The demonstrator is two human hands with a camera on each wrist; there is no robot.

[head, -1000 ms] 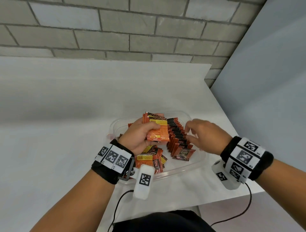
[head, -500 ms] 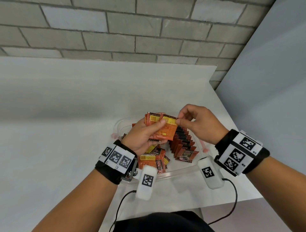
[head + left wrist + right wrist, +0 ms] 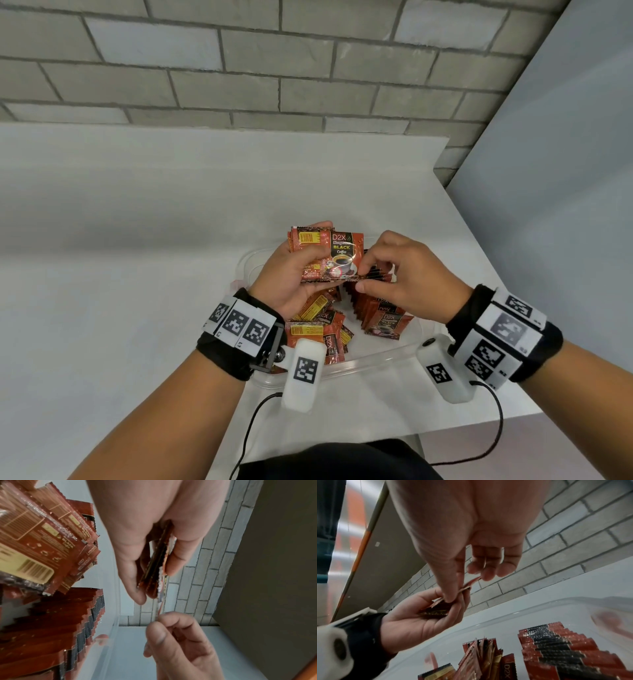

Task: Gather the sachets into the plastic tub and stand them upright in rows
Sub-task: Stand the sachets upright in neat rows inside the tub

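Observation:
My left hand (image 3: pixel 308 255) is raised over the clear plastic tub (image 3: pixel 380 358) and grips a stack of red-orange coffee sachets (image 3: pixel 329 253). The front one shows its printed face. My right hand (image 3: pixel 363 278) pinches the lower right edge of that front sachet between thumb and fingers, as the right wrist view shows at the sachet (image 3: pixel 468 585). In the left wrist view the stack (image 3: pixel 154 568) sits edge-on between my thumb and fingers. A row of upright sachets (image 3: pixel 380 313) stands in the tub's right half. Loose sachets (image 3: pixel 317 330) lie in its left half.
The tub sits near the front right corner of a white table (image 3: pixel 137 240). A grey brick wall (image 3: pixel 239 68) runs behind it and a plain grey panel (image 3: pixel 565 171) stands to the right. Black cables (image 3: pixel 253 421) hang from the wrist cameras over the table's front edge.
My right hand left the upright row, rose to the stack in my left hand, then shifted from its top corner to its lower right edge. The front sachet now shows its printed face.

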